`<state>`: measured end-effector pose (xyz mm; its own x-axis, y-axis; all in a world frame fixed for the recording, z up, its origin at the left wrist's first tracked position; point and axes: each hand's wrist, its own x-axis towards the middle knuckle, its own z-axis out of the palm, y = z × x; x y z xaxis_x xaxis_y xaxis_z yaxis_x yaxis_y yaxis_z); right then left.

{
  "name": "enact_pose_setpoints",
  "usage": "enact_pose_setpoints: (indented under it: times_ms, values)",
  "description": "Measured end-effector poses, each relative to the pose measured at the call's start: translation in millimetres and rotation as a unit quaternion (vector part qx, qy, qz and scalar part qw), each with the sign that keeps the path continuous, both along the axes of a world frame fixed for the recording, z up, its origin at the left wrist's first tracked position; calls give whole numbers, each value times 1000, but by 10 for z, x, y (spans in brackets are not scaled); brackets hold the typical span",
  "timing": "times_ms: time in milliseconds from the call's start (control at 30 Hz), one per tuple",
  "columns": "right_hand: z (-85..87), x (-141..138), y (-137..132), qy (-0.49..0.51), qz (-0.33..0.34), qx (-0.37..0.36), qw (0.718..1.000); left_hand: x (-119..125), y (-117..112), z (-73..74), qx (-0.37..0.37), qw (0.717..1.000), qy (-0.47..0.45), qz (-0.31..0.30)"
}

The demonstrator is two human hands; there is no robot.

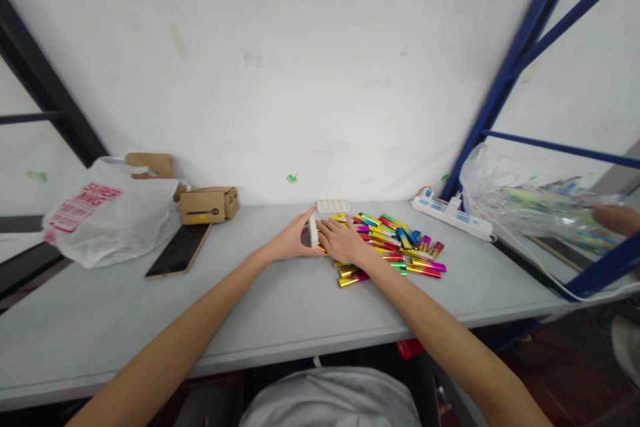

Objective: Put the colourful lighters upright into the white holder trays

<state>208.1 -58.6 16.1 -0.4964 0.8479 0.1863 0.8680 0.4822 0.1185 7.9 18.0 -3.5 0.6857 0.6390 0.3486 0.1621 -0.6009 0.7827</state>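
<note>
Your left hand (294, 238) grips a white tray (313, 231); flattish right hand (341, 240), grasp unclear, covers sticks (386, 238) on a grey table (280, 307).

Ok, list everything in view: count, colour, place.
Wall: one, white, background
Tabletop: one, grey, before wall
Slim shiny metallic sticks: many, gold, red, green, blue, near centre
Thin upright piece: one, white, left of sticks
Flat gridded tray: one, off-white, by wall
Plastic power strip: one, white, right of sticks
Printed plastic bag: one, white-red, left
Small cardboard box: one, brown, beside bag
Cardboard flap: one, brown, behind bag
Flat rectangular slab: one, black, before box
Clear plastic: count unclear, transparent, far right
Metal frame: one, black, left
Metal bars: several, blue, right
Another person's hand: one, right edge
Cloth garment: one, grey, bottom centre
Left hand: one, bare, holding upright piece
Right hand: one, bare, over sticks
</note>
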Motion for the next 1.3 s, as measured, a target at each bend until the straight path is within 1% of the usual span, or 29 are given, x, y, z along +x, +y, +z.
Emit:
enact_pose_setpoints:
  times_ms: [133, 300, 467, 567, 667, 767, 867, 1000, 1100, 1200, 1300]
  values:
    - [-3, 63, 11, 7, 0, -13, 1000, 1, 9, -12, -2, 1000, -4, -9]
    - [16, 154, 5, 38, -31, -36, 998, -1, 36, -36, -7, 1000, 4, -8]
    - [39, 269, 0, 49, -27, -63, 996, -10, 61, -55, -4, 1000, 3, -3]
    - [49, 315, 12, 51, -27, -74, 996, -14, 42, -24, -7, 1000, 0, -1]
    - [60, 342, 20, 61, -43, -85, 994, -34, 14, 45, -16, 1000, 0, -10]
    - [74, 365, 15, 65, -52, -93, 992, -91, 14, 105, -20, 1000, 9, -9]
    - [96, 376, 0, 65, -51, -92, 992, -165, 44, 123, -29, 999, 21, -1]
    - [131, 299, -30, 90, -45, -56, 993, -201, 67, 96, -42, 999, 21, 5]
    - [126, 152, -50, 93, -15, -17, 995, -162, 53, 64, -33, 999, 17, 4]
    - [68, 2, -61, 62, 23, -15, 998, -102, 30, 38, -22, 1000, 8, 4]
    - [-9, -71, -64, 32, 35, -18, 999, -64, 17, 33, -14, 1000, -2, 13]
